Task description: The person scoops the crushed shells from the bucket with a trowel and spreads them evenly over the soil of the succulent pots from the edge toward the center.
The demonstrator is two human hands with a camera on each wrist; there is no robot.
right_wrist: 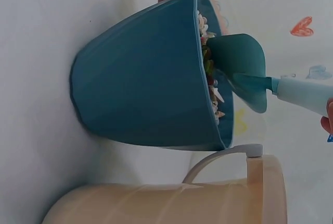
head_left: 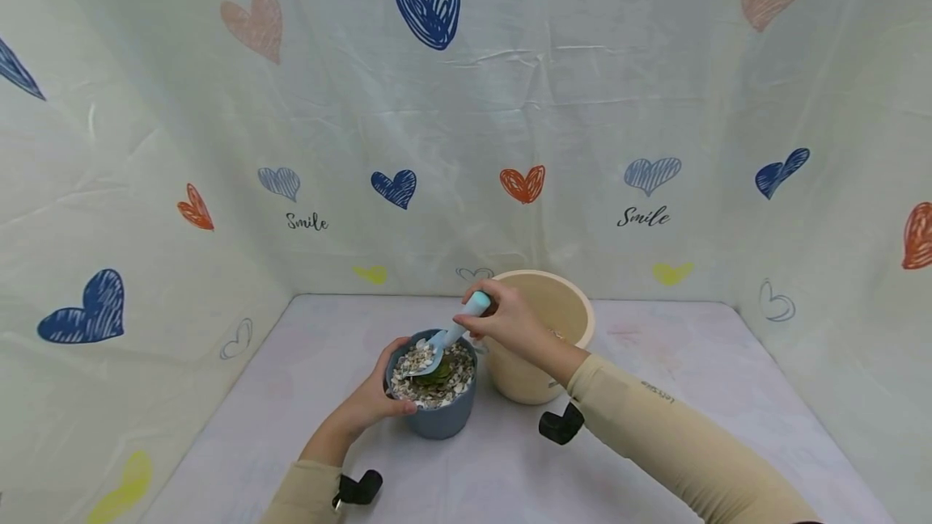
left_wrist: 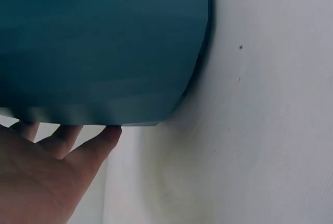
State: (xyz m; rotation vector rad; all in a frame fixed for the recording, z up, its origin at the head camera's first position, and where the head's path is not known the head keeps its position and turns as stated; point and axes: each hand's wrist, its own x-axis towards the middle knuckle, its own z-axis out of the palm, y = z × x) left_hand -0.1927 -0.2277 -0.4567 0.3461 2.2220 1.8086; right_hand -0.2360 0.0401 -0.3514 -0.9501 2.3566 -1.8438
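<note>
A blue-grey plant pot [head_left: 441, 420] stands on the table, filled near its rim with pale pebbles [head_left: 453, 390] around a small green succulent [head_left: 437, 376]. My left hand [head_left: 370, 401] grips the pot from its left side, with the thumb near the front rim. In the left wrist view, fingertips [left_wrist: 112, 134] touch the pot's wall. My right hand [head_left: 513, 322] holds a small light-blue shovel [head_left: 451, 335] by its handle. The shovel's blade [right_wrist: 239, 60] is tilted at the pot's mouth, over the pebbles and plant. Pebbles lie at the blade in the head view.
Close behind the pot, to its right, stands a cream bucket [head_left: 518, 378], partly covered by my right hand and forearm. Its grey handle [right_wrist: 223, 153] arches beside the pot. A curtain [head_left: 466, 120] printed with hearts hangs at the back and sides of the white table [head_left: 641, 427].
</note>
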